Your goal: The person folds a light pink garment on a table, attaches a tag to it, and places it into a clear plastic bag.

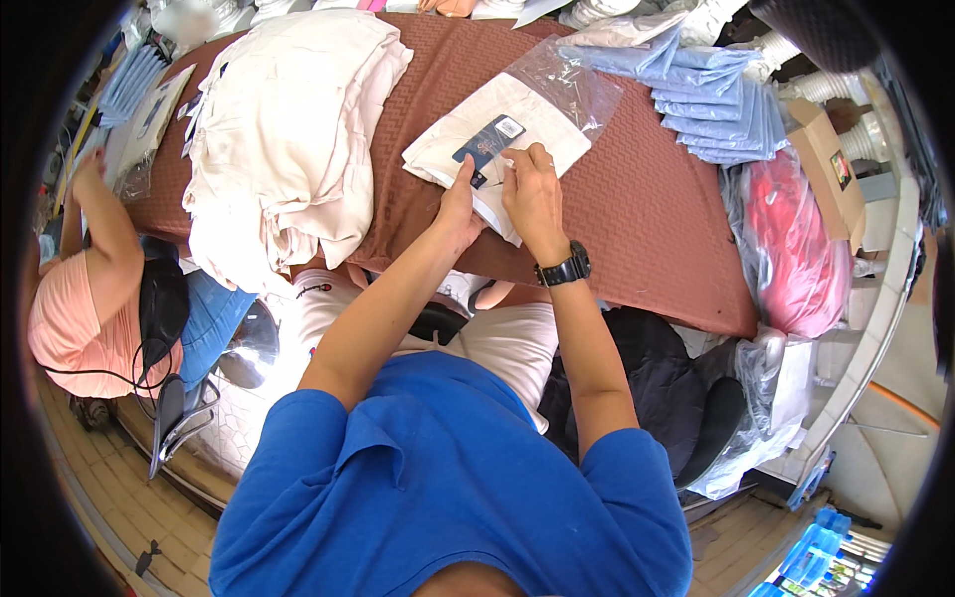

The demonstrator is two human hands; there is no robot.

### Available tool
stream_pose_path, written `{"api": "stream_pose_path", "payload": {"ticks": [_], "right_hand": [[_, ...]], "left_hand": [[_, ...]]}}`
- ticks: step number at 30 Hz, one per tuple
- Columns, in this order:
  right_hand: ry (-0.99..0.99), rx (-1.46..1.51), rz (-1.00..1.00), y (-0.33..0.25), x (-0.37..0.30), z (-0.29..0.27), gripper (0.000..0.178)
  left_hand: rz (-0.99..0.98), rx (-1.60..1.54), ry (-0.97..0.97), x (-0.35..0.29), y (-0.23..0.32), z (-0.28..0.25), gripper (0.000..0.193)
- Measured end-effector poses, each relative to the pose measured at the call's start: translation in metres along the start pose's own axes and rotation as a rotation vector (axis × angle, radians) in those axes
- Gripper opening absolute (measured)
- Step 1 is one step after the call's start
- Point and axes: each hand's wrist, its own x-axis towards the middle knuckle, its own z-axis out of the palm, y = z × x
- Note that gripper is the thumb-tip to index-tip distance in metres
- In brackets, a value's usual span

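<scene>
On the brown-covered table in front of me lies a folded cream garment (552, 129) with a dark blue tag (485, 145) bearing a white label. A clear plastic bag (575, 75) spreads from its far right end. My left hand (461, 207) grips the garment's near left edge, thumb on top beside the tag's lower end, other fingers mostly hidden. Over the near part of the garment, right of the tag, my right hand (534, 194) has its fingers curled and drawn together. What lies between those fingertips is too small to tell. A black watch (564, 267) is on my right wrist.
A large pile of cream garments (284, 139) covers the table's left part. Folded light blue garments in plastic (721, 104) are stacked at the far right, near a red plastic-wrapped bundle (791, 234) and a cardboard box (831, 174). Another person (99, 289) sits at the left.
</scene>
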Motion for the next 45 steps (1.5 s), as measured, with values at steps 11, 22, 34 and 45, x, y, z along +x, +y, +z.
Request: {"api": "stream_pose_path", "payload": {"ticks": [11, 22, 34, 45], "right_hand": [[-0.003, 0.083, 0.137, 0.010, 0.021, 0.003, 0.015], [-0.075, -0.166, -0.247, 0.006, 0.038, 0.013, 0.013], [-0.031, 0.005, -0.017, 0.000, 0.057, 0.013, 0.008], [-0.080, 0.190, 0.033, 0.005, 0.057, 0.011, 0.022]], "left_hand": [[0.046, 0.145, 0.218, 0.017, -0.008, -0.011, 0.049], [0.083, 0.149, 0.219, 0.016, -0.011, -0.010, 0.054], [0.082, 0.145, 0.231, 0.016, -0.011, -0.010, 0.053], [-0.028, 0.109, 0.062, -0.009, 0.005, 0.004, 0.063]]}}
